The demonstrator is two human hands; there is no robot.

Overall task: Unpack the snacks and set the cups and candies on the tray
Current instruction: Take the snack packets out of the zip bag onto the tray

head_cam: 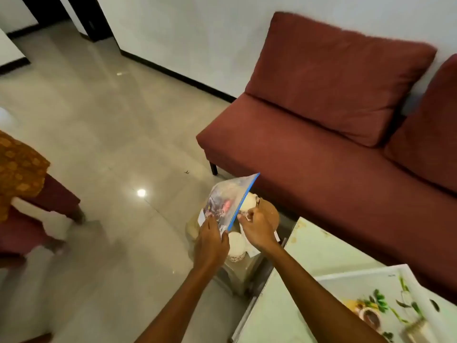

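A clear zip bag with a blue seal strip holds colourful wrapped candies. My left hand grips its lower left side, and my right hand pinches the blue seal at its near end. Under the bag, on a small stand, sit white paper cups and a round brown lid or plate, partly hidden by my hands. A white tray with a printed plant pattern lies on the pale table at the lower right.
A dark red sofa stands against the wall beyond the table. Another person in an orange patterned top and maroon trousers stands at the left on the glossy tiled floor.
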